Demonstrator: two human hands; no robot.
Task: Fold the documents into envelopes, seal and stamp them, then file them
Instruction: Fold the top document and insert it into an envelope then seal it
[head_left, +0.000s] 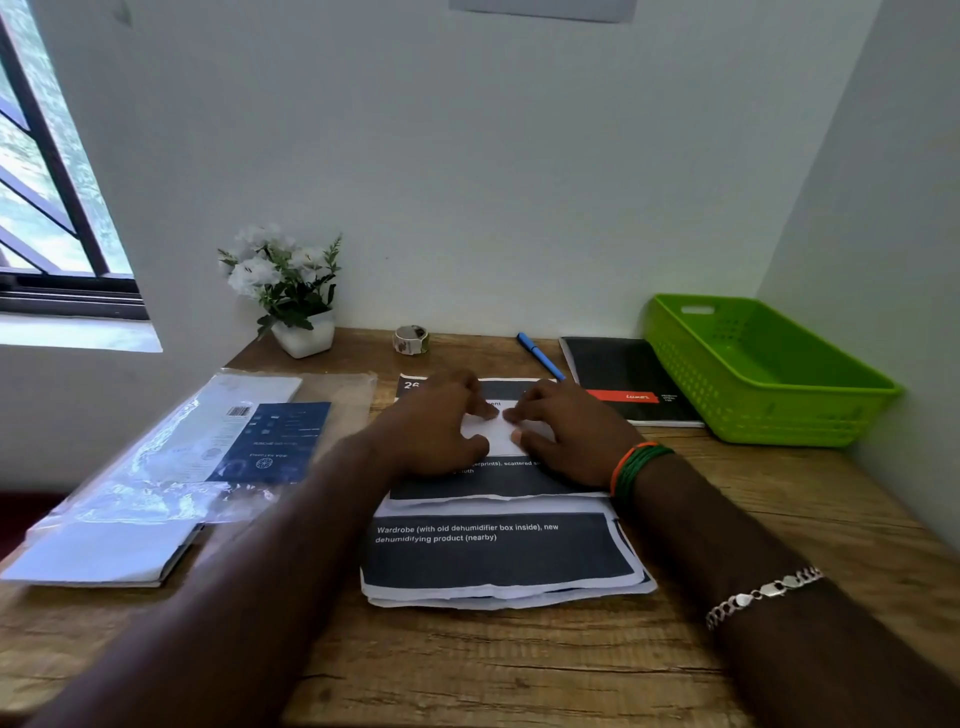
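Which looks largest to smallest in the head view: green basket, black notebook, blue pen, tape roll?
1. green basket
2. black notebook
3. blue pen
4. tape roll
All four lie toward the desk's back, so nearness hardly skews this.

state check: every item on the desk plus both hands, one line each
left hand: pinching the white folded paper
right hand: pinching the same paper
white folded paper: on top of document stack
document stack: flat, unfolded
green basket: looks empty
blue pen: lying flat
notebook: closed
envelope pack: in plastic wrap
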